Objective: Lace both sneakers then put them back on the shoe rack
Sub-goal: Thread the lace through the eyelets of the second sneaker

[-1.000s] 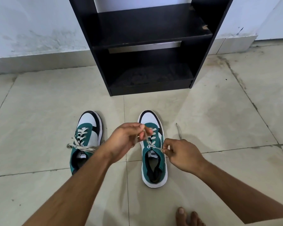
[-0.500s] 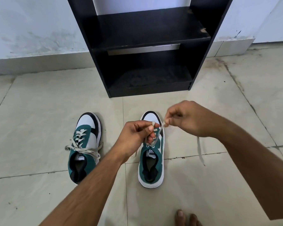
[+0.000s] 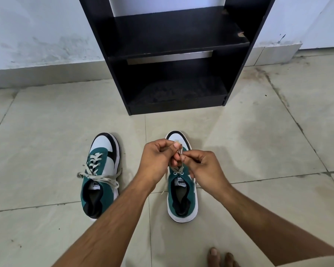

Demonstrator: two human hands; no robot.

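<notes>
The shoe rack (image 3: 174, 54) stands open-fronted against the wall ahead of you, both shelves bare, so the pair can slide straight in once laced. On the floor (image 3: 46, 132) before it, both sneakers point toe-first at the rack. The left sneaker (image 3: 100, 176) looks laced, its ends lying loose across the tongue. The right sneaker (image 3: 181, 189) sits right under your hands, which keeps the lace (image 3: 178, 151) short and taut while you work. Both your forearms reach forward and converge above its eyelets. Your left hand (image 3: 158, 160) is curled, thumb and fingers pinching the lace up; your right hand (image 3: 204, 168) is closed too, pinching the same lace just beside it.
</notes>
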